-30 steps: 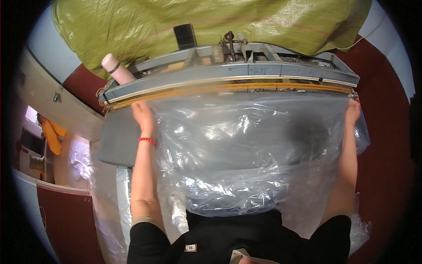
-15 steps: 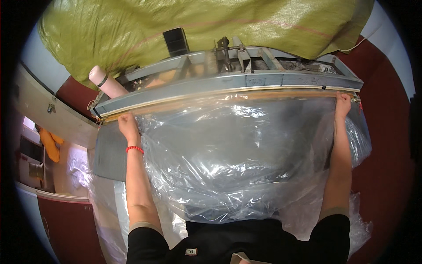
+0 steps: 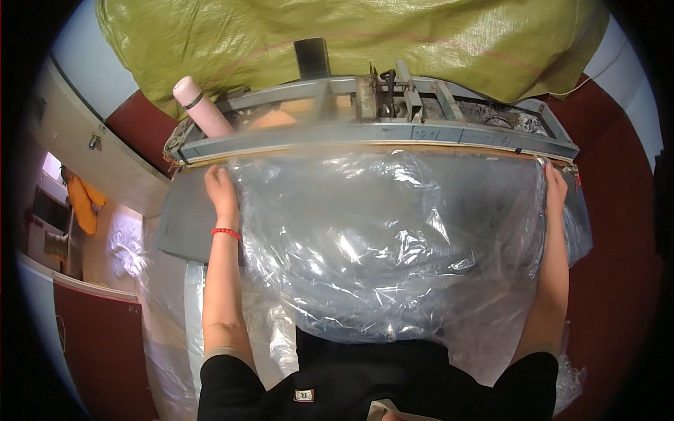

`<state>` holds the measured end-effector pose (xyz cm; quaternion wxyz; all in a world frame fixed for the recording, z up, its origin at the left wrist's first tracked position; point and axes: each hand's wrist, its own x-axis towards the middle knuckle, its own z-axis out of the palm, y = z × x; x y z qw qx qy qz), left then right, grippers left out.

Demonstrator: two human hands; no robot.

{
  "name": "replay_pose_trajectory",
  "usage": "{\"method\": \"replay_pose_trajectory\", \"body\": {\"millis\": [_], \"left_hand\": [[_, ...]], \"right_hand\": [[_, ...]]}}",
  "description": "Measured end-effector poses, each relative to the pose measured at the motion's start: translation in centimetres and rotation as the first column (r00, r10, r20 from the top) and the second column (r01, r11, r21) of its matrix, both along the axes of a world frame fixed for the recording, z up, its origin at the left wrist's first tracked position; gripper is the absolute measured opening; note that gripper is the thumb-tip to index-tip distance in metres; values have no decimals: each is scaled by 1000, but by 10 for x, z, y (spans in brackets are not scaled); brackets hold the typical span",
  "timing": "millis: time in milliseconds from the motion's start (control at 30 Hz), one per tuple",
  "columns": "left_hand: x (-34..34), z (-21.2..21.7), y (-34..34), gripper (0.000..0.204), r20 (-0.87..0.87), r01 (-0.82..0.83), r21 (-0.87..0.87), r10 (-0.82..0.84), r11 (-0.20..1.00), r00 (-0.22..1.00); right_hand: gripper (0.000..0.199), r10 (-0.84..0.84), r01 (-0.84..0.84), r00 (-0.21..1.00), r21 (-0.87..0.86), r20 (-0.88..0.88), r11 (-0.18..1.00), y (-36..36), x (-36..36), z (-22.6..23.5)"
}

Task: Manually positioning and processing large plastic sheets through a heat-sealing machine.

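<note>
A wide piece of clear plastic film (image 3: 365, 238), crinkled and shiny, lies over a grey table surface (image 3: 184, 217) and bulges down against my front. My left hand (image 3: 221, 188), above a red bead bracelet (image 3: 226, 232), pinches the film's left edge. At the opposite edge my right hand (image 3: 555, 184) is closed on the film, some of it gathered along my forearm. Just beyond both hands runs a long grey metal bar (image 3: 316, 137) with a light wooden strip below it. The fingertips are partly hidden by the film and the hands.
Behind the bar is a metal frame with a clamp-like lever (image 3: 388, 92). A pink bottle (image 3: 203, 109) leans at its left end, and a dark phone (image 3: 312, 57) stands against a yellow-green woven sheet (image 3: 456, 42). A cabinet door (image 3: 105, 140) is at left.
Both hands have drawn back slightly from the bar, with the film between them. The view has shifted, so the bottle and phone appear farther right.
</note>
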<state>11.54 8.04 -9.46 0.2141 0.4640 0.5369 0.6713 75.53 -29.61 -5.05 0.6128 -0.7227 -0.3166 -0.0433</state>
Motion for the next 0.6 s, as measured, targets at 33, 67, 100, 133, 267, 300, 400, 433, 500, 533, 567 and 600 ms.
{"method": "replay_pose_trajectory", "body": {"millis": [33, 67, 100, 133, 267, 300, 400, 433, 500, 533, 567, 600], "left_hand": [[-3, 3, -11, 26, -363, 8, 23, 1, 1000, 932], [-3, 6, -22, 26, -672, 30, 38, 4, 999, 740], [3, 14, -36, 23, -732, 21, -47, -48, 999, 680], [2, 20, -46, 23, -728, 10, -44, -39, 999, 685], [11, 32, -83, 17, -430, 263, -93, -277, 960, 859], [18, 36, -94, 15, -110, 473, -152, -491, 868, 864], [44, 66, -146, 8, 115, 800, -107, -792, 590, 599], [50, 74, -159, 7, 234, 856, -92, -824, 509, 515], [66, 91, -188, 7, 331, 925, -26, -870, 380, 367], [68, 95, -199, 8, 321, 942, -4, -892, 336, 320], [68, 94, -209, 8, 324, 943, 5, -892, 334, 314], [67, 91, -218, 9, 333, 944, 18, -892, 330, 305]], "right_hand": [[24, 21, -13, 992, -62, 125, 998, -13, -16, 11], [24, 42, -10, 967, -124, 252, 992, -32, -31, 21], [24, 4, 42, 962, -163, 275, 986, -53, -39, 22], [25, -25, 87, 955, -198, 296, 976, -75, -46, 19], [29, -12, 106, 980, -470, 200, 876, -197, -25, -26], [24, 18, 175, 955, -613, 295, 770, -229, -13, -43], [14, -183, 399, 916, -859, 358, 321, -241, -52, -24], [15, -134, 351, 933, -762, 334, 545, -230, -53, -13], [17, -11, 146, 966, -510, 258, 848, -179, -88, 27], [15, 97, -7, 978, -437, 184, 900, -140, -112, 45], [14, 197, -150, 977, -391, 85, 908, -94, -150, 68], [13, 312, -267, 948, -363, 69, 893, -52, -188, 85]]}}
